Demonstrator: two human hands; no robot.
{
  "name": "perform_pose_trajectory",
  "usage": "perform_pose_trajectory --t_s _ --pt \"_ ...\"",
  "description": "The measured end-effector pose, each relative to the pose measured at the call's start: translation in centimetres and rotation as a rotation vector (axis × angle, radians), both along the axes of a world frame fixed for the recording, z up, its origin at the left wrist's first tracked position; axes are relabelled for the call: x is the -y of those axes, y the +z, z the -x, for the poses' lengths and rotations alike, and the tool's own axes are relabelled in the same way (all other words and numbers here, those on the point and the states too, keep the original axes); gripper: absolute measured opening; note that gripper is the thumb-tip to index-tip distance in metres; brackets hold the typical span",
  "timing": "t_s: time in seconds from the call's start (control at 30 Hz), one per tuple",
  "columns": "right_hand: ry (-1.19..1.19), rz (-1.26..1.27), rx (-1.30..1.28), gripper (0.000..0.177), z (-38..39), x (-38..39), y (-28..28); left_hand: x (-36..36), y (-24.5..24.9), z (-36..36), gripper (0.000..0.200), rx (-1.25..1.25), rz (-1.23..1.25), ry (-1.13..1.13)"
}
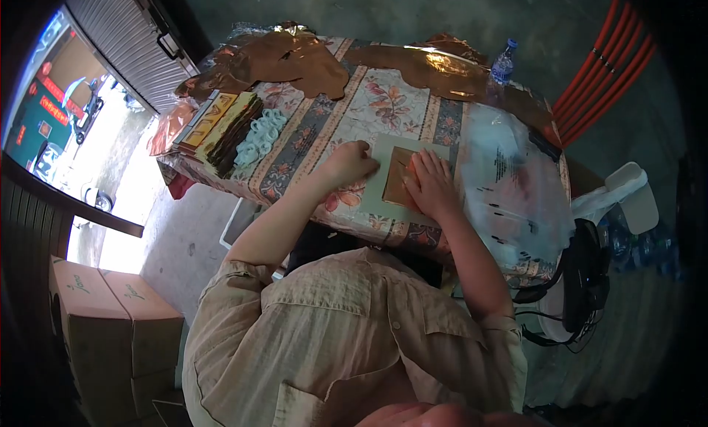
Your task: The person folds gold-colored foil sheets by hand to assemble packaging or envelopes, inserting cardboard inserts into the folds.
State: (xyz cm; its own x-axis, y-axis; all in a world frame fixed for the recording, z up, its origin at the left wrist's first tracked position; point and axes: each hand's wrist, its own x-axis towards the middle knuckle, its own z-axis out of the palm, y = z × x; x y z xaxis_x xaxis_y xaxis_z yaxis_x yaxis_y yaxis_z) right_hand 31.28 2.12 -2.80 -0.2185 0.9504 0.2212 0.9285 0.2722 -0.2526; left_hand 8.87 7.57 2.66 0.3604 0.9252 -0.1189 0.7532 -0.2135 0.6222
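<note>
A brown square sheet with a coppery shine [396, 184] lies on a pale grey-green board [375, 196] near the table's front edge. My right hand [433, 185] rests flat on the right part of the sheet, fingers stretched out. A small orange patch [412, 167] shows between its thumb and fingers, mostly hidden by the hand. At the board's left edge, my left hand [352, 164] has its fingers curled in; I cannot tell what they hold, if anything.
Brown shiny hides [291, 62] lie along the table's back. A stack of patterned pieces [221, 128] and pale blue-white loops [259, 138] sit at left. Clear plastic bags [509, 191] cover the right side, with a water bottle [503, 64] behind. Cardboard boxes [110, 290] stand lower left.
</note>
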Motion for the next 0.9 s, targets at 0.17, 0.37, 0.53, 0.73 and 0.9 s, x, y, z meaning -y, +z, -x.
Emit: perform_pose_trajectory --t_s 0.17,0.37,0.53,0.73,0.9 --pt "0.011 0.001 -0.008 0.059 0.0 0.1 0.1 -1.5 -1.8 0.4 0.040 0.200 0.146 0.029" --pt "0.011 -0.007 -0.008 0.057 -0.1 0.0 -0.1 -1.7 -2.0 0.5 0.032 0.611 0.469 0.057" --pt "0.021 -0.020 0.002 0.056 -0.1 0.1 0.2 -2.8 -3.0 1.3 0.037 0.740 0.630 0.119" --pt "0.032 -0.019 -0.012 0.058 -0.1 0.1 0.0 -2.4 -2.7 0.2 0.021 0.562 0.418 0.001" --pt "0.032 0.007 -0.011 0.055 0.8 0.4 0.6 -2.0 -2.5 0.2 0.021 0.295 0.000 -0.063"
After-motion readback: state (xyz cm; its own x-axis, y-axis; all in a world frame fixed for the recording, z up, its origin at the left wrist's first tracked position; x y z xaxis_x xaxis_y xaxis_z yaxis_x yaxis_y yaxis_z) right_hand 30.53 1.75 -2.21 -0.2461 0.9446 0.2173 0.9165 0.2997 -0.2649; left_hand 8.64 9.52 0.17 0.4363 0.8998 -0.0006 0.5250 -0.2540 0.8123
